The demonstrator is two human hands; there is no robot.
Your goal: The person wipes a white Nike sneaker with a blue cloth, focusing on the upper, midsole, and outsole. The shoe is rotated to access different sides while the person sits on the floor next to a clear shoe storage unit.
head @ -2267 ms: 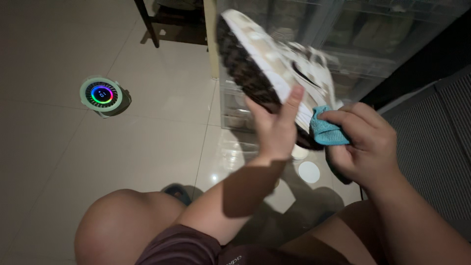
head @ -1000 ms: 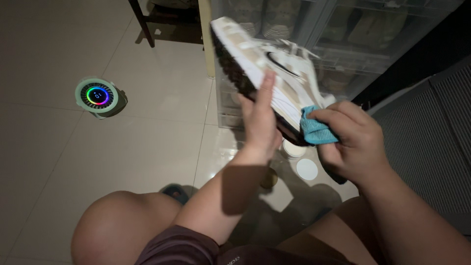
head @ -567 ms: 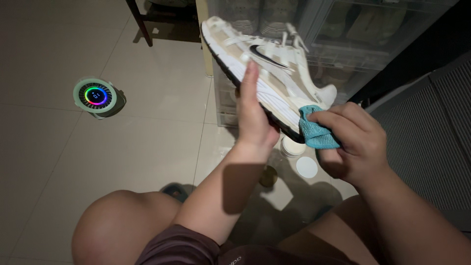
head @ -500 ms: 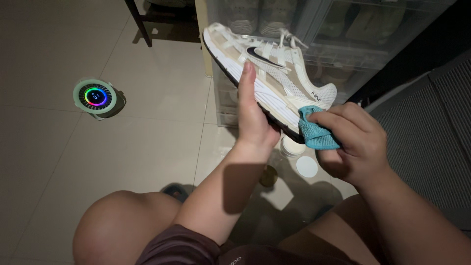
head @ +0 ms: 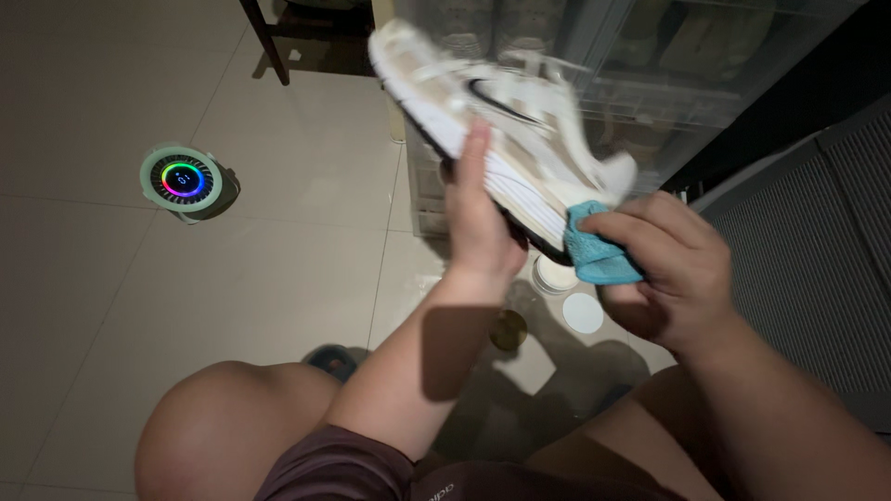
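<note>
You're mid-wipe on the shoe (head: pixel 501 139): it's held up in the air at about 12 o'clock from your lap, toe pointing to 10, heel down toward 4, side facing you, a bit motion-blurred. Your left hand (head: pixel 478 227) props it from below w/ the palm under the sole; fingers lie flat and stretched up along the midsole, not curled, thumb hidden behind so I can't tell how it clamps. Your right hand (head: pixel 664 269) sits at 3 o'clock of that, fingers closed tight on a bunched blue cloth (head: pixel 594 249), which is pressed to the heel end, touching the midsole edge. Step in hand, as I read it: rubbing the heel/midsole area. Next stroke prob. calls for firm backing from the left palm so the shoe doesn't twist, plus a fresh fold of cloth if this one's dirty. Below the shoe, on the floor (head: pixel 278 278) at approx 6 o'clock from the heel: a small white tub (head: pixel 555 276), its round lid (head: pixel 583 313) just beside, and a brass-coloured disc (head: pixel 509 329) near them. Clear shoe boxes (head: pixel 650 83) stand behind at 1. A round gadget w/ a rainbow light ring (head: pixel 183 180) sits well apart at 9.
</note>
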